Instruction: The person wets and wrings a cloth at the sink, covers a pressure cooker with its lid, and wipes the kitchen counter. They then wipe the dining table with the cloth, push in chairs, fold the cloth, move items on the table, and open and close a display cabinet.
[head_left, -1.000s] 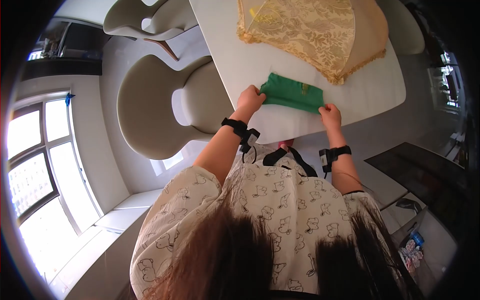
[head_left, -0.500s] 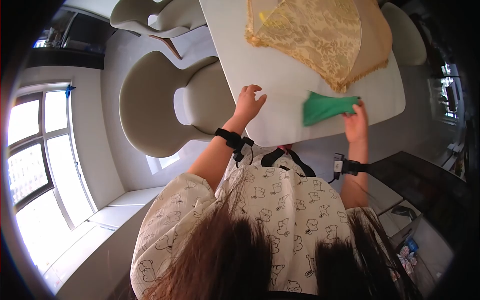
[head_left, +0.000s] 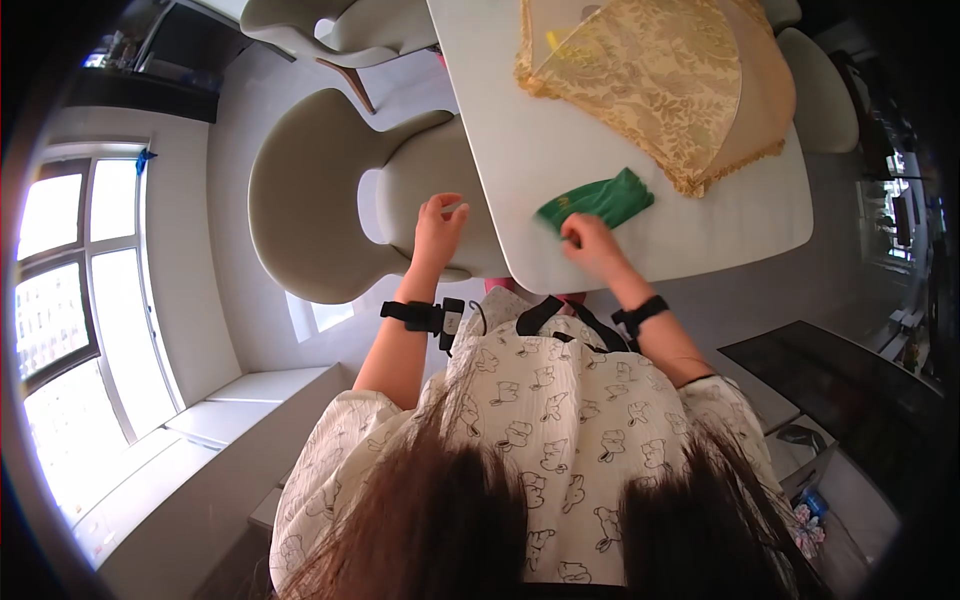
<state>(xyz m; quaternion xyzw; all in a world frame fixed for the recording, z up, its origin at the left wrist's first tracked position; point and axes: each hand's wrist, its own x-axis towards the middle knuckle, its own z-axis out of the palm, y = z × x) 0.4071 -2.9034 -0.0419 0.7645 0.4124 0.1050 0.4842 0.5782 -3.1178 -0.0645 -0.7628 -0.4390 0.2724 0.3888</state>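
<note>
In the head view, looking down past dark brown hair [head_left: 430, 500] and a cream shirt [head_left: 555, 420] printed with line-drawn animals to a smooth white table [head_left: 720, 240] with rounded corners. Toward the near end of that table, see a strip of green cloth [head_left: 615, 200], narrow and creased, slanting up to the right, with a small yellowish mark near its left end and some blur there. Reaching in over the near edge with the right hand [head_left: 592, 245], with fingers curled inward and fingertips at the near side of the cloth's left end. Cannot tell whether pinching the fabric or only resting against it. With the left hand [head_left: 437, 232], holding nothing that shows: half curled, with a slight gap between thumb and forefinger, raised beside the table in front of a beige-grey moulded chair [head_left: 310, 200], well apart from the cloth. Around both wrists, note black straps [head_left: 407, 315], with a small dark box [head_left: 451, 322] on the left one. Farther up the table, find a tent-shaped gold cover [head_left: 650, 85] of floral-patterned fabric with a fringed hem, near the cloth's right end but apart from it. To the far left, notice a bright, dark-framed window [head_left: 70, 300]; to the lower right, a glossy black panel [head_left: 835, 385].
</note>
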